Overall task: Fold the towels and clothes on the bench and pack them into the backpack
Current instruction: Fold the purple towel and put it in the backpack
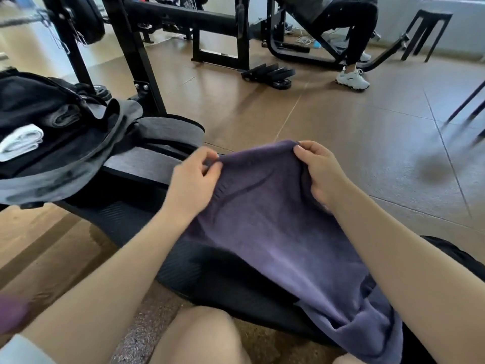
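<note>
Basically we pinch the soft, light purple towel (283, 232) between left hand (193, 177) and right hand (319, 170); best gripped at corners.

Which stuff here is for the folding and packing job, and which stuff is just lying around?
For the job: purple towel, gripped by left hand and right hand; open backpack with a white rolled towel inside; black bench.

Just lying about: weight plates on the floor, black stool, seated person's white sneaker.
</note>
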A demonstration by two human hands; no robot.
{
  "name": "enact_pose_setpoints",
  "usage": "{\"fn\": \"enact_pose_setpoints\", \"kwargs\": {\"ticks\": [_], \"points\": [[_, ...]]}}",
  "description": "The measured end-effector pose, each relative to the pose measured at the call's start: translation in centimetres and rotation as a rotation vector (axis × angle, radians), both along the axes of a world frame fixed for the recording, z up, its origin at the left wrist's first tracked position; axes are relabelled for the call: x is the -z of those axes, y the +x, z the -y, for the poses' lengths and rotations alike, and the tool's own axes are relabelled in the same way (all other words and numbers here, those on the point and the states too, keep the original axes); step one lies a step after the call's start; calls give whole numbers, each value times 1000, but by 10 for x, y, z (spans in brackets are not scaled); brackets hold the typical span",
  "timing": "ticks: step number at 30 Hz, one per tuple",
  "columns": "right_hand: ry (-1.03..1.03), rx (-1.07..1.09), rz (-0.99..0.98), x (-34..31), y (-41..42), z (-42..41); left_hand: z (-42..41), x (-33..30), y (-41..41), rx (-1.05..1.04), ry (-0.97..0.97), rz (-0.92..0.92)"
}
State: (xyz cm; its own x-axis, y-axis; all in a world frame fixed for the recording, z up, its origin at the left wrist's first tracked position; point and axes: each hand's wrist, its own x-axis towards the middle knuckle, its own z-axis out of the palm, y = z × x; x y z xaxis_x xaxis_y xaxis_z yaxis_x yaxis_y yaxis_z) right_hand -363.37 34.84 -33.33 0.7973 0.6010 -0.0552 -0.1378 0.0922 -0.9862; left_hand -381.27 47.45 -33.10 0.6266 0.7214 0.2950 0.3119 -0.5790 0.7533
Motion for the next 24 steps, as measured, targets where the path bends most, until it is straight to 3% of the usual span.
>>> {"fn": "enact_pose_setpoints", "kwargs": {"ticks": [3, 6, 8, 11, 14, 18, 21, 24], "points": [[-30, 37, 118, -4, 4, -42, -20, -26, 6, -76, 224, -51], [-146, 28, 173, 11, 13, -74, -37, -14, 19, -165, 371, -347], [-284, -23, 199, 31, 18, -72, -36, 9, 22, -118, 505, -495], [-438, -11, 363, 51, 29, -25, -12, 42, 26, 96, 701, -244], [-463, 41, 446, 60, 43, 50, 37, 56, 30, 489, 596, -91], [-586, 113, 380, 66, 41, 151, 102, 62, 37, 895, 411, -120], [-638, 216, 235, 83, 25, 204, 138, 62, 42, 1062, 347, -194], [-666, 225, 14, 105, 3, 236, 168, 67, 36, 1122, 446, -293]]}}
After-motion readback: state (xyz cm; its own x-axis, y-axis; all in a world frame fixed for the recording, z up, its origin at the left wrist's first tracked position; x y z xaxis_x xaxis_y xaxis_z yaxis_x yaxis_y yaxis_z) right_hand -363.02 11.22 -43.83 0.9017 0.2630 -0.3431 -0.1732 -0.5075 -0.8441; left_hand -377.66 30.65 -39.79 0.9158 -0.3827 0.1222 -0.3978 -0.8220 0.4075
